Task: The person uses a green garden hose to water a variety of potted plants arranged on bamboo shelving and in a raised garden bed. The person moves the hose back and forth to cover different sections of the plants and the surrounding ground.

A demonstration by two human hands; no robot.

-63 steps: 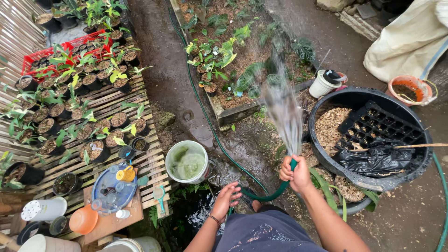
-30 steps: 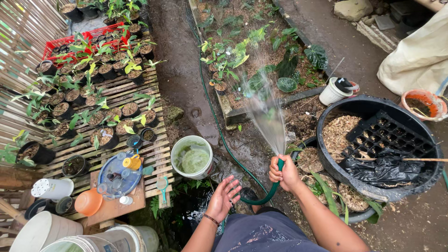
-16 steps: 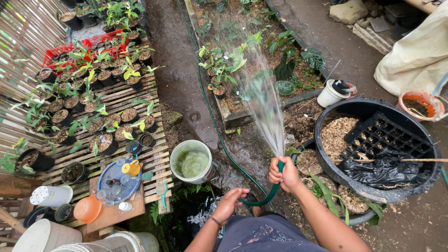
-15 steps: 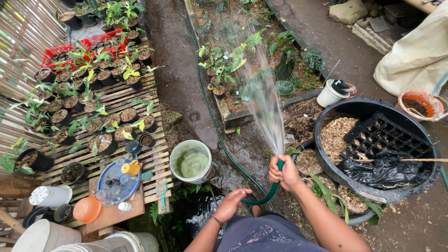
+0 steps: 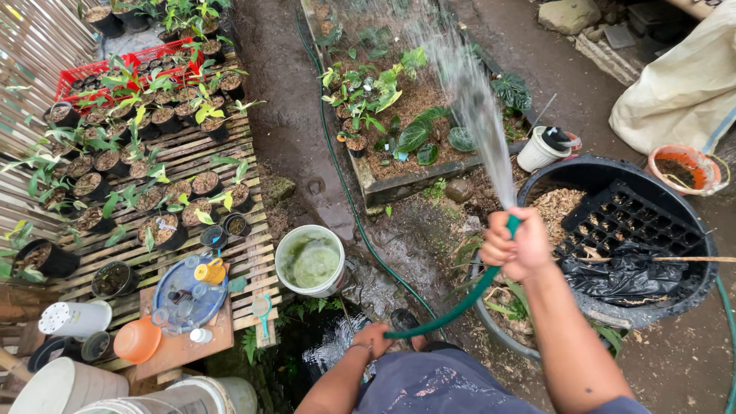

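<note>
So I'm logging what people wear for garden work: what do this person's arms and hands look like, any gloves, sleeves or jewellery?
Both arms are bare as far as the picture shows, with no sleeves in view. The right hand and left hand have no gloves. A thin band circles the left wrist; its material is too small to tell. No rings or watch show. Dark grey-blue clothing covers the lap below.

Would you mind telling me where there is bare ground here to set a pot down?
Free: the dirt path between the slatted rack and the raised bed, though wet, with a green hose along it. Also the ground beyond the black tub. Crowded: the rack, full of potted seedlings, and the small table by the white bucket.
</note>
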